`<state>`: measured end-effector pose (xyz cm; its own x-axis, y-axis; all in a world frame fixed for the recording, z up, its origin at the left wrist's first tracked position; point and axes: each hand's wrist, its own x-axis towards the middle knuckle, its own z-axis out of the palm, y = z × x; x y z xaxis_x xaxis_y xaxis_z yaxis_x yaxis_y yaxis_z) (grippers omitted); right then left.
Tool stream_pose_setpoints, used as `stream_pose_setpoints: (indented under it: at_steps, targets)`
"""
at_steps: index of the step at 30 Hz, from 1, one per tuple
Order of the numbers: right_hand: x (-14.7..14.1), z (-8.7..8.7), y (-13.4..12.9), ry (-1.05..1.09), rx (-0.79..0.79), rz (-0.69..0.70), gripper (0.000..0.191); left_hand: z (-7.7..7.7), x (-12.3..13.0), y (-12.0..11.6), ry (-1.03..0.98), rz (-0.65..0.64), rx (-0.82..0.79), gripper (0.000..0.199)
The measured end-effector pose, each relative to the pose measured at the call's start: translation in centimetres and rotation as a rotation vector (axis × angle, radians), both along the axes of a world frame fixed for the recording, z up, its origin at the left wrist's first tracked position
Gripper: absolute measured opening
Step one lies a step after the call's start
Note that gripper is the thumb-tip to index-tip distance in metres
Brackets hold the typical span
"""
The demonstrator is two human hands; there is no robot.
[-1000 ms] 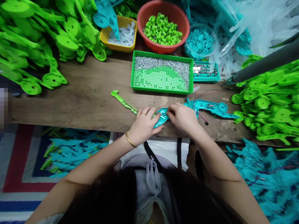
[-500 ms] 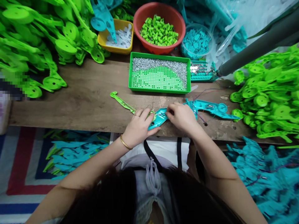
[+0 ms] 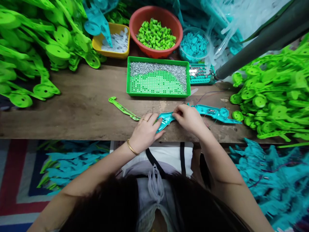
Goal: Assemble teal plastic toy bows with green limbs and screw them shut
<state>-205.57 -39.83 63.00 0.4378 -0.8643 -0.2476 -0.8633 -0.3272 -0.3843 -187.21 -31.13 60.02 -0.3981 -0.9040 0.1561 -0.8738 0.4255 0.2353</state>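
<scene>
A long blue plastic shell (image 3: pixel 167 119), hollow side up with small parts inside, lies near the table's front edge. My left hand (image 3: pixel 146 129) grips its left end, thumb at the near edge and fingers across the top. A thin green plastic arm (image 3: pixel 124 109) runs out to the left from beneath that hand. My right hand (image 3: pixel 189 118) is closed in a pinch at the middle of the shell; its fingertips partly hide what they grip. Beyond it, the shell's right part carries a small metal piece (image 3: pixel 211 111), and thin wires trail nearby.
A green tray (image 3: pixel 158 95) of small screws stands ahead. Behind it are a yellow container (image 3: pixel 109 54), a red bowl (image 3: pixel 155 53) of green parts and a clear tub (image 3: pixel 195 58) of blue pieces. Green parts (image 3: pixel 259 100) are heaped on both sides. A dark pole (image 3: pixel 253 46) slants in at right.
The view has shifted slightly, moving the table items left. My left fingers have moved farther over the shell's left end, covering the round green part. My right hand still pinches at the middle.
</scene>
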Motion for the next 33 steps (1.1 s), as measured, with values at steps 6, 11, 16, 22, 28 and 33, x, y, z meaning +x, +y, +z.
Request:
stream_pose_setpoints:
  at_steps: [6, 11, 16, 22, 28, 33]
  targets:
    - [-1.1, -0.4, 0.4, 0.069, -0.118, -0.059, 0.014, -0.1, 0.2, 0.0, 0.027, 0.001, 0.0, 0.041]
    - [-0.8, -1.0, 0.9, 0.09, -0.242, -0.087, 0.018, -0.1, 0.1, 0.1, 0.021, 0.011, 0.002, 0.041]
    - [-1.5, -1.5, 0.3, 0.056, -0.183, -0.122, 0.014, -0.3, 0.3, 0.1, 0.028, 0.018, -0.017, 0.041]
    - [-0.9, -1.2, 0.5, 0.069, -0.148, -0.145, 0.013, -0.6, 0.5, 0.0, 0.052, -0.002, -0.073, 0.039]
    - [-5.5, 0.6, 0.5, -0.167, -0.243, -0.25, 0.016, -1.6, 0.7, -0.1, 0.045, -0.025, -0.176, 0.037]
    - [-13.6, 2.9, -7.0, -0.623, -0.662, -0.835, 0.025, -1.6, 0.6, -0.1, 0.005, -0.014, -0.194, 0.036]
